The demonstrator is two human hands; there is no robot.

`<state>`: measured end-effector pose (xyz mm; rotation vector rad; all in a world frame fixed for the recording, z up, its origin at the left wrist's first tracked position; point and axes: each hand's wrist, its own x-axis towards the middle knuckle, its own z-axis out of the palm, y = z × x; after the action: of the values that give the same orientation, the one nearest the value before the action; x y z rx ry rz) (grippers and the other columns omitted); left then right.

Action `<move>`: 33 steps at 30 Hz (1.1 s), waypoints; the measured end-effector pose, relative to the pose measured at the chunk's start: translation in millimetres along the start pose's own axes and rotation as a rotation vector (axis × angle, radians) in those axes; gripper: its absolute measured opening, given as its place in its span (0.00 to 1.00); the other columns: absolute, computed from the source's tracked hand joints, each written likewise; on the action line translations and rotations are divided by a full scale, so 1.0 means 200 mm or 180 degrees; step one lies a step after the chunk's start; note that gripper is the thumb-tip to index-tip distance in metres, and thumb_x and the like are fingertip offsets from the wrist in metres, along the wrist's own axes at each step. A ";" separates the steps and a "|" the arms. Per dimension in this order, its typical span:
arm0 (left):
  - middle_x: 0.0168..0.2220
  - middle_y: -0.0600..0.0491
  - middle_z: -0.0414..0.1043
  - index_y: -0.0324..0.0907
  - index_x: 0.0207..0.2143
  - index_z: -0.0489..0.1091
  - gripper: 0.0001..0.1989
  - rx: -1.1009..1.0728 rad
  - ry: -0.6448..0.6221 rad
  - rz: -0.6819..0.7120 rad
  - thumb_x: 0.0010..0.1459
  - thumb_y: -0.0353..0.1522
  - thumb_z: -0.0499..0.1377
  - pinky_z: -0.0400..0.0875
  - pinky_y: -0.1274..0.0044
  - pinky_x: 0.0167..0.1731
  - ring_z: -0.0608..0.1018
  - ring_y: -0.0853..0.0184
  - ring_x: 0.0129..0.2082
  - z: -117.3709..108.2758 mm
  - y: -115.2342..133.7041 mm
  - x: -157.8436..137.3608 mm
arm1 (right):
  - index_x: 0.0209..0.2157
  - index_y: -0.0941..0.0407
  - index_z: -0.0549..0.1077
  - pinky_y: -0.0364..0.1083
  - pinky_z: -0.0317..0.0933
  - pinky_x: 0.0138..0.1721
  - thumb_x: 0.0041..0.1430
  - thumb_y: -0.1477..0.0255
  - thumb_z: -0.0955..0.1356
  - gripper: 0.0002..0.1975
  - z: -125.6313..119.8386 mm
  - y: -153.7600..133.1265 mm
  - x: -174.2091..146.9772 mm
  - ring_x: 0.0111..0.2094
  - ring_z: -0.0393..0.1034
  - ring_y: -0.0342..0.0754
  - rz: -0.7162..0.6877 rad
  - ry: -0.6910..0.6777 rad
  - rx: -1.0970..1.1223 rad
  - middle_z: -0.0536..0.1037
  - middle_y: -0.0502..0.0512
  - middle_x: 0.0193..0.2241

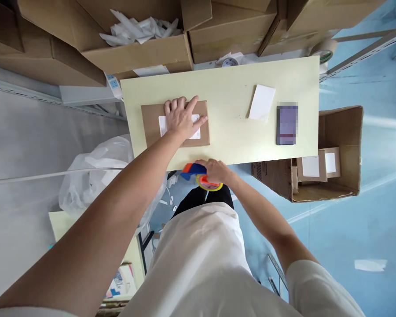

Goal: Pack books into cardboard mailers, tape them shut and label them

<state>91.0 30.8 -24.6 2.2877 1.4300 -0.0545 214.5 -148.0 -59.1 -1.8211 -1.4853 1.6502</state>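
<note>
A flat brown cardboard box (153, 115) with a white label lies on the left part of the cream table (231, 127). My left hand (181, 118) rests on top of it, fingers spread, covering part of the label. Just off the table's front edge, my right hand (216, 171) is wrapped round a blue and orange tape dispenser (194, 170). A tape roll with a yellow rim shows below those fingers. The dispenser's handle is mostly hidden in my grip.
White paper (262, 102) and a phone-like, pixelated item (287, 124) lie on the table's right. An open carton (345, 185) holding labelled boxes stands beyond the right end. Large cartons (145, 53) line the back. A clear plastic bag (95, 165) hangs at left.
</note>
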 end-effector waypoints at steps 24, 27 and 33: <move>0.67 0.39 0.48 0.47 0.63 0.59 0.31 0.0086 0.0575 -0.0590 0.58 0.42 0.57 0.55 0.52 0.57 0.51 0.47 0.67 0.00 -0.20 -0.50 | 0.60 0.53 0.63 0.56 0.65 0.51 0.52 0.67 0.71 0.33 -0.90 -0.68 -0.54 0.51 0.70 0.55 -0.2220 0.2219 -0.0197 0.73 0.59 0.53; 0.67 0.40 0.48 0.45 0.62 0.60 0.30 -0.0007 0.0705 -0.0739 0.58 0.41 0.56 0.54 0.51 0.58 0.51 0.47 0.67 0.03 -0.16 -0.51 | 0.57 0.54 0.67 0.58 0.63 0.53 0.53 0.67 0.70 0.29 -1.11 -0.87 -0.41 0.51 0.69 0.58 -0.2364 0.2870 -0.1032 0.74 0.60 0.51; 0.66 0.36 0.50 0.37 0.61 0.61 0.29 -0.0138 0.1058 -0.0834 0.59 0.38 0.56 0.53 0.53 0.60 0.52 0.47 0.67 0.12 -0.10 -0.55 | 0.54 0.61 0.70 0.62 0.57 0.57 0.57 0.74 0.65 0.22 -1.42 -1.30 0.01 0.51 0.68 0.60 -0.2353 0.3352 -0.2347 0.76 0.66 0.48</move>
<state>27.1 -63.1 -24.0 2.1314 1.8717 0.2872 328.6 84.2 225.2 -1.5968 -1.8771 -0.2590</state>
